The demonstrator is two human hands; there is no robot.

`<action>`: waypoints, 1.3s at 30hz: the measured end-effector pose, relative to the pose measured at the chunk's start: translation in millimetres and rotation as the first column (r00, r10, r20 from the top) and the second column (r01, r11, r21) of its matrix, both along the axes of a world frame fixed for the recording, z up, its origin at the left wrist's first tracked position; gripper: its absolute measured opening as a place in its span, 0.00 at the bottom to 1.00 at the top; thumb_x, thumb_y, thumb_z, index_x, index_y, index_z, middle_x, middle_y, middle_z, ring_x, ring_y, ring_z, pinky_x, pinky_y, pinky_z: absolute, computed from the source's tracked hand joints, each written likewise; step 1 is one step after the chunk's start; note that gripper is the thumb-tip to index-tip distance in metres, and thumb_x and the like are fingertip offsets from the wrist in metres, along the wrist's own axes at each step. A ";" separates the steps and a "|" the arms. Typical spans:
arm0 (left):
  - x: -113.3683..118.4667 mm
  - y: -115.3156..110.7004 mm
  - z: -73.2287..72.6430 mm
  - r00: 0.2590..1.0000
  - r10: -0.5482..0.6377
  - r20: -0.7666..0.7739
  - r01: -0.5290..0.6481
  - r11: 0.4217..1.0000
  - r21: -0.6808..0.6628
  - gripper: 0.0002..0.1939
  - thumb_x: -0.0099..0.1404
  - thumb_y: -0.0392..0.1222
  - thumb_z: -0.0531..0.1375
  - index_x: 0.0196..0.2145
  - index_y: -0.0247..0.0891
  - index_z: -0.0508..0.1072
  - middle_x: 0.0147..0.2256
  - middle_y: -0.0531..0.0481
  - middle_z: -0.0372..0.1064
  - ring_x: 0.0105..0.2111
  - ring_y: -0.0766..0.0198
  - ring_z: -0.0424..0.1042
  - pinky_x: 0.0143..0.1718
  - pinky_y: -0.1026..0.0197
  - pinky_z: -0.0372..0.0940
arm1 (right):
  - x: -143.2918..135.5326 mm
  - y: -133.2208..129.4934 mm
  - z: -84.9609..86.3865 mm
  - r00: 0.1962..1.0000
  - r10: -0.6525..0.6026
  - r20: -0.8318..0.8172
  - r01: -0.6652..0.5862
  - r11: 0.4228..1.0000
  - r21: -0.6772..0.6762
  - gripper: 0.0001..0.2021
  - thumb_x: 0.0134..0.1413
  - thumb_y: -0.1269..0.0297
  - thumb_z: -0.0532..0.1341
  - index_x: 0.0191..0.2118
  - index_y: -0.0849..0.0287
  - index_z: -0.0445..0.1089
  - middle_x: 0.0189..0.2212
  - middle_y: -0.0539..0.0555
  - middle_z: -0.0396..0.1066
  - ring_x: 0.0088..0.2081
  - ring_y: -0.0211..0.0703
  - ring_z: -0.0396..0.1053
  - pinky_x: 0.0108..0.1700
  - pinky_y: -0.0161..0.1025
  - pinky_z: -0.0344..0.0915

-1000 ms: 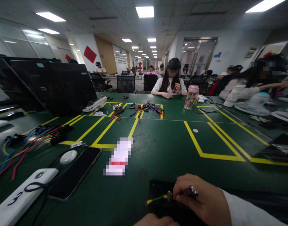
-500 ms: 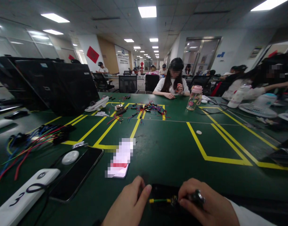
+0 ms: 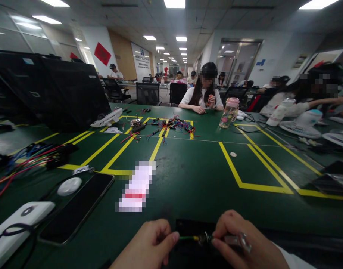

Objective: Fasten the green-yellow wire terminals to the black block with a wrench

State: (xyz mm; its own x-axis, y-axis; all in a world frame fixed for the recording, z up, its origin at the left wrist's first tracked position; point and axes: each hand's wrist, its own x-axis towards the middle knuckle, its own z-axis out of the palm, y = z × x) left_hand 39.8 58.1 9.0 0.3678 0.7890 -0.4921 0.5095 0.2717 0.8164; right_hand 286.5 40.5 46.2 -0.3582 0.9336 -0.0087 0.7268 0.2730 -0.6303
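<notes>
Near the bottom edge, my left hand pinches one end of a short green wire with a yellow end. The wire's other end meets a small round metallic piece beside the fingertips of my right hand. That hand is closed on a clear, shiny tool or part, whose exact shape I cannot make out. Black material lies under the wire, between my hands.
A dark phone, a lit, blurred phone and a white power strip lie left. Bundled wires are far left. Across the table are tangled wires, a pink-lidded bottle and a seated person.
My left hand now pinches the wire's near end, covering its left yellow tip. The view has shifted slightly, so objects on the table appear further left.
</notes>
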 end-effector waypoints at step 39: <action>5.4 -2.4 -14.7 0.994 -0.005 0.111 0.006 1.000 -0.009 0.16 0.70 0.51 0.48 0.30 0.38 0.62 0.20 0.59 0.62 0.12 0.75 0.58 0.08 0.77 0.46 | 1.2 -4.0 5.0 0.998 0.037 0.049 -0.038 0.999 0.012 0.05 0.58 0.68 0.53 0.35 0.56 0.65 0.31 0.53 0.67 0.29 0.43 0.68 0.31 0.39 0.66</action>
